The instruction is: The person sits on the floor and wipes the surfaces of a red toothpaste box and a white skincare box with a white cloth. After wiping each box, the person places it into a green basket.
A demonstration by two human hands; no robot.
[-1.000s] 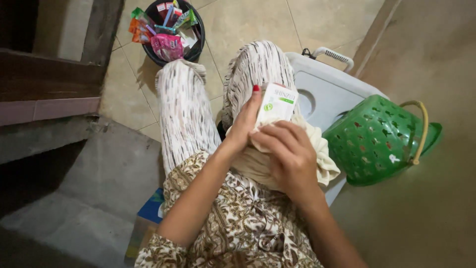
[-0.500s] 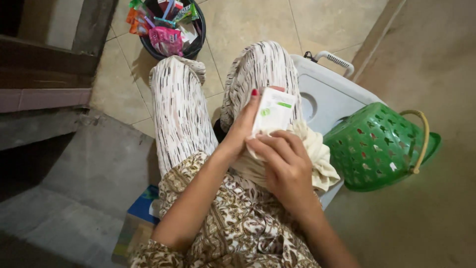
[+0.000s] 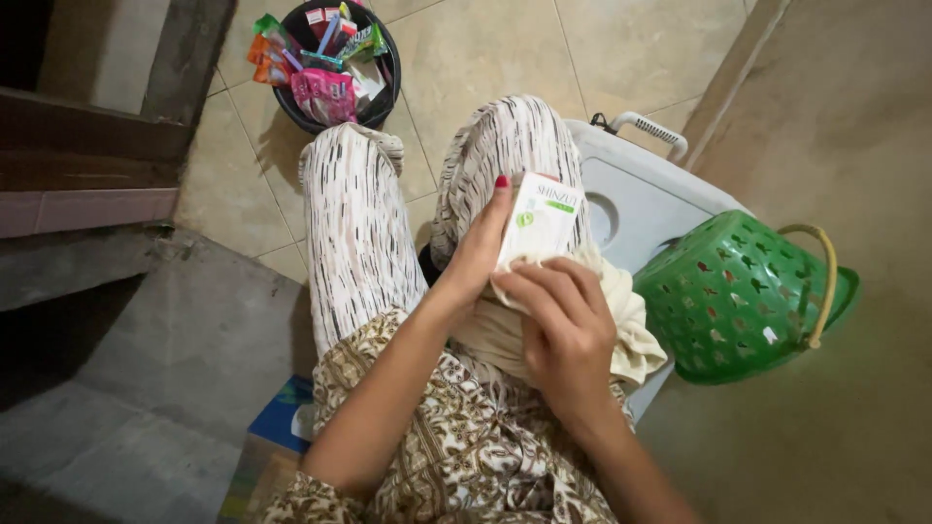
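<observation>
Head view: left hand (image 3: 476,257) grips small white box (image 3: 537,221) (right hand (image 3: 561,330) beneath).

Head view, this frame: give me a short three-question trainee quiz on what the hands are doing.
1. True or false: the left hand holds the small white box upright over the lap.
2. What does the right hand press against the lower part of the box? A) a sponge B) a cream cloth C) a brush
3. What stands on the floor tiles beyond the knees?

Key
1. True.
2. B.
3. A black bucket stuffed with colourful packets; the green basket lies to the right on its side, beside a white bin.
</observation>
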